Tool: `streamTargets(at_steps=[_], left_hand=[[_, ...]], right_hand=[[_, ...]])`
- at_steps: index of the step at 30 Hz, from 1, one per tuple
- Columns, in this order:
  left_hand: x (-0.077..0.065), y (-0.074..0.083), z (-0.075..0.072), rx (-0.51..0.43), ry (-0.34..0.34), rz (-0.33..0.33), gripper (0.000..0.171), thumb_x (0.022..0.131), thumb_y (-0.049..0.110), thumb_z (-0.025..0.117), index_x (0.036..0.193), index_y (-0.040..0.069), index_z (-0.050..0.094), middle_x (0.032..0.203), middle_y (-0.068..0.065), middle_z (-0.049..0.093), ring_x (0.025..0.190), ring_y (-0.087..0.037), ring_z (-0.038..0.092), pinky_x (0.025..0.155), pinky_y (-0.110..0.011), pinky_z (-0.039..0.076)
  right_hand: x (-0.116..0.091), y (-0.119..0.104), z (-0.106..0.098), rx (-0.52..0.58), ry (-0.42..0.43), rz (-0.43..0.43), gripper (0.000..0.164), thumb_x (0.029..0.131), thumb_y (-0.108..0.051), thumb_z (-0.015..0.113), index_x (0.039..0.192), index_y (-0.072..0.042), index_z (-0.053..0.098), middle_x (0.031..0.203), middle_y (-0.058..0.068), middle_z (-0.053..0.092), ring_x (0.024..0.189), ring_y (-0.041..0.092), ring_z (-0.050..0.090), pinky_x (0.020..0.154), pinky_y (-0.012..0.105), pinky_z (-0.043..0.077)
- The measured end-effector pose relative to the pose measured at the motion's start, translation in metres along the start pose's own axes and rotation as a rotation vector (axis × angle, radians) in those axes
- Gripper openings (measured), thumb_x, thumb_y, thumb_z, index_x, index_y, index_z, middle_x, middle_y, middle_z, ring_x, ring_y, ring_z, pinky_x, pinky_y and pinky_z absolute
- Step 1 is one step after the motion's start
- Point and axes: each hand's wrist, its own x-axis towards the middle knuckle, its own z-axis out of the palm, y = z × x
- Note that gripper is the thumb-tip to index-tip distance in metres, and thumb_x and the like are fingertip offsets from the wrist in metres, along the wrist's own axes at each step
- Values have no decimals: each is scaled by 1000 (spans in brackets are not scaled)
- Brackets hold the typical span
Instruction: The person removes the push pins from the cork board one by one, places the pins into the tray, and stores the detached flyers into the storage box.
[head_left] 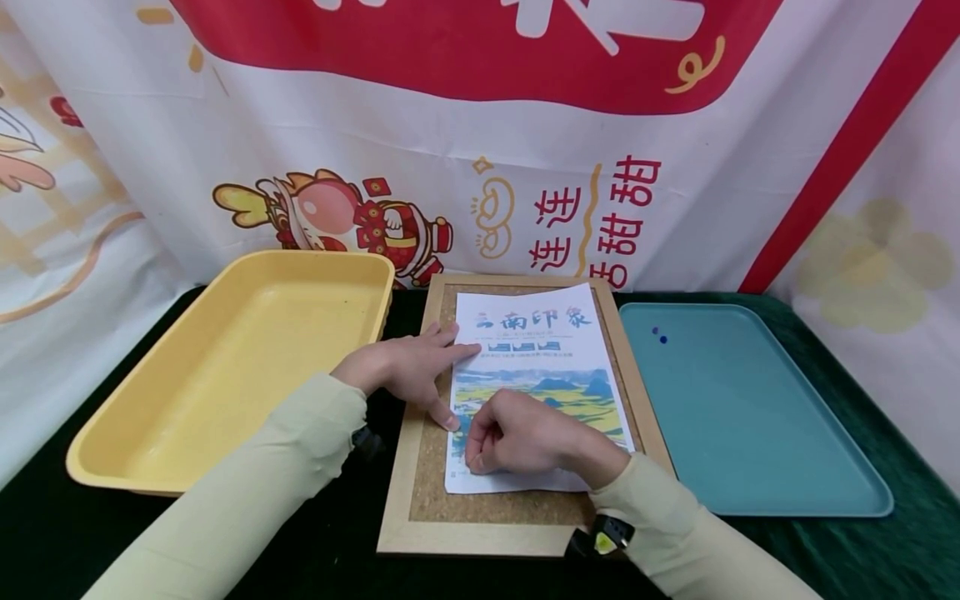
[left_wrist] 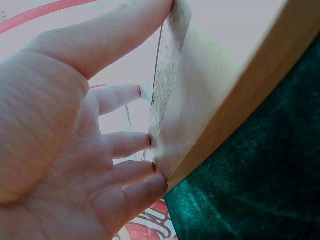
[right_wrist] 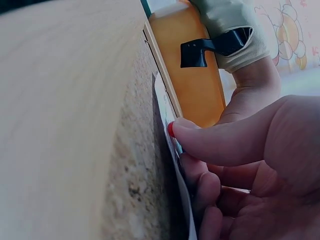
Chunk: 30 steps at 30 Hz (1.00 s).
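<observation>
A printed sheet of paper (head_left: 536,379) with blue lettering and a landscape picture lies on a wood-framed cork board (head_left: 502,508). My left hand (head_left: 416,367) rests along the board's left side, fingers spread, with the thumb and index fingertips at the sheet's left edge. In the left wrist view its fingers (left_wrist: 127,145) reach over the frame. Near the sheet's lower left corner, my right hand (head_left: 528,433) pinches a small red push pin (right_wrist: 171,129) between thumb and index finger. The pin's point is hidden, and the paper's near edge lifts slightly off the cork in the right wrist view.
Left of the board stands a deep yellow tray (head_left: 225,392). A flat teal tray (head_left: 757,417) lies to the right, holding a few small dark blue pieces (head_left: 660,337). Dark green cloth (head_left: 315,542) covers the table, and a printed white and red curtain (head_left: 450,125) hangs behind.
</observation>
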Motion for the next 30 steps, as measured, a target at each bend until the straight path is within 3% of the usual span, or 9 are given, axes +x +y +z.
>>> streamTargets(at_steps=[8,14,20,30], left_hand=[[-1,0,0,4,-7,-2,106,77,61,75,160,28,17,167,-13,-4,154,-37,-7,122,-56,11],[-2,-1,0,6,-7,-10,106,77,61,75,160,28,17,167,-13,-4,154,-37,-7,122,-56,11],[-2,0,0,13,-8,-11,107,76,63,75,160,29,17,167,-13,-5,154,-37,-7,122,-57,12],[0,1,0,7,-13,-21,107,76,64,74,159,30,17,168,-10,-5,154,-35,-8,122,-56,12]], right_hand=[[1,6,-4,99,-47,-7,17,88,-4,66,77,-15,74,66,-2,60,56,12,42,58,24,35],[1,8,-8,102,-43,-42,24,87,2,59,81,-15,74,73,-2,65,60,12,45,61,23,37],[-1,10,-15,124,-19,-41,16,91,-2,66,83,-14,72,77,1,67,62,12,50,60,25,41],[-3,21,-33,137,60,-40,4,90,-11,72,86,-9,72,83,2,72,71,15,61,71,30,49]])
